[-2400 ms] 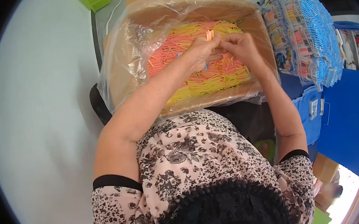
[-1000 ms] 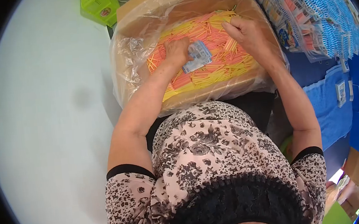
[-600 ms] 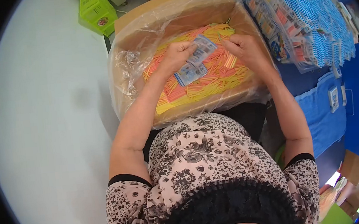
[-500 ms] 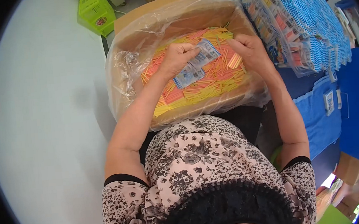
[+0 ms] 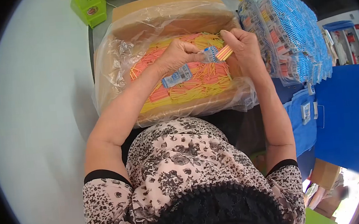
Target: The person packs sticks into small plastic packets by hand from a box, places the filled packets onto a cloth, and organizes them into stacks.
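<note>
The left hand pinches a small bag between the thumb and the fingers, above the far half of the box. The right hand is closed around a short bundle of sticks, pink and yellow, just to the right of this bag. The bundle's ends meet the bag's right edge; whether they are inside it, I cannot tell.

The bag looks very light, thin and soft, so it would probably bend and slide easily; it is better held flat near its edge, with the mouth left free. The sticks seem light and rather stiff, but smooth, and they could slip apart or bend if pressed hard. I would hold them together around the middle, with the ends even.

Below, a second bag lies on the loose sticks, to the near left. The plastic liner covers the box wall and looks slippery.
</note>
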`<state>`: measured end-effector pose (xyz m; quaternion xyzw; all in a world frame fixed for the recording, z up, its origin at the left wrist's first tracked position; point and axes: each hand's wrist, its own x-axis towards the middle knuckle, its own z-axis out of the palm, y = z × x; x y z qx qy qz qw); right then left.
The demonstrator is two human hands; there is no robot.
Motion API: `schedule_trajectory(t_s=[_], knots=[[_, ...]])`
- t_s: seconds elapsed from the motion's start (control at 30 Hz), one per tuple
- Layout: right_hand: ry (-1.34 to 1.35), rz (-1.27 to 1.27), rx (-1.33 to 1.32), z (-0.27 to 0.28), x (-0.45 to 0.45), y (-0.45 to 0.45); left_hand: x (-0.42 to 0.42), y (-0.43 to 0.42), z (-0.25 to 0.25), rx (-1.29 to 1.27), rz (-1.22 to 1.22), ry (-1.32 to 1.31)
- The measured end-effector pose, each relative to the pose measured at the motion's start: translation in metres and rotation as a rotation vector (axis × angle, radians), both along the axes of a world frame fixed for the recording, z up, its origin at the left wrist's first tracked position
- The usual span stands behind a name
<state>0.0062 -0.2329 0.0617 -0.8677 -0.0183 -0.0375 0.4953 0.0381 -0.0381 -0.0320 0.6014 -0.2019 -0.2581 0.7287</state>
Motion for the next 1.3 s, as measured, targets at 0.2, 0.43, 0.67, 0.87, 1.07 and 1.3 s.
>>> schedule_trajectory(t_s=[0.2,0.43,0.67,0.87,1.07,1.3], knots=[[-0.254,-0.017,-0.399,0.000,-0.005,0.017,0.000,-0.005,-0.006,-0.067,-0.045,0.006],[-0.255,-0.037,-0.221,0.002,-0.021,0.022,-0.003,-0.006,-0.005,-0.234,-0.073,0.191],[-0.309,0.052,-0.319,-0.038,-0.048,0.015,-0.006,-0.002,0.001,-0.073,-0.144,0.111],[-0.210,-0.281,0.045,-0.002,-0.117,-0.055,0.000,-0.004,-0.017,0.151,-0.200,-0.011],[-0.148,-0.690,0.037,0.001,-0.220,-0.192,-0.056,-0.004,0.014,0.592,-0.682,-0.559],[-0.102,-0.930,-0.159,-0.035,-0.270,-0.322,-0.075,0.004,0.005,0.667,-0.459,-0.846]])
